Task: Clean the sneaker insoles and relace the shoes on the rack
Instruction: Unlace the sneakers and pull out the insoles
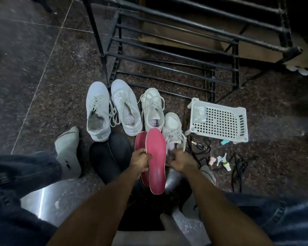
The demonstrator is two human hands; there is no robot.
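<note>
Pink insoles pinched in left hand fingers; right hand fingers blurred, state unclear.

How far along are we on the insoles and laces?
Early. Done: two pink insoles are out. In hand: left hand grips them; right hand is blurred. Left: all four white sneakers sit on the floor, rack holds none.

Glossy stone floor, perforated plastic basket
</note>
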